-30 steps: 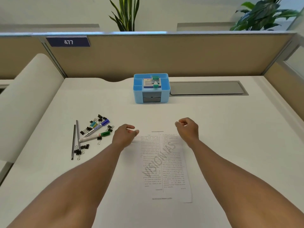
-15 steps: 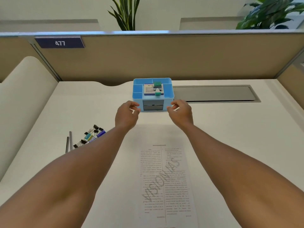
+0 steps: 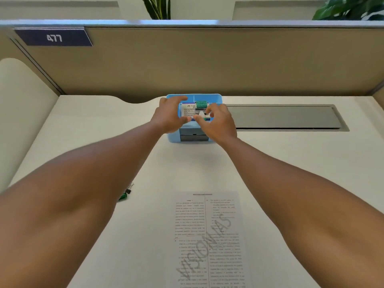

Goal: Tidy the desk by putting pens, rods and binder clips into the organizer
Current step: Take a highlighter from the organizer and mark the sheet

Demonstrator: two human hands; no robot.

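Both hands (image 3: 195, 119) over blue organizer (image 3: 216, 98)

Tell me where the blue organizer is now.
In the head view, the blue organizer stands at the desk's far centre, left of the grey hatch, under both hands.

"477" on navy partition sign (image 3: 54, 38), "VISIONAS" watermark on paper sheet (image 3: 209, 240)

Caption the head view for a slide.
Both hands, left hand and right hand, reach over the blue organizer at the desk's far edge, a printed sheet lying nearer.
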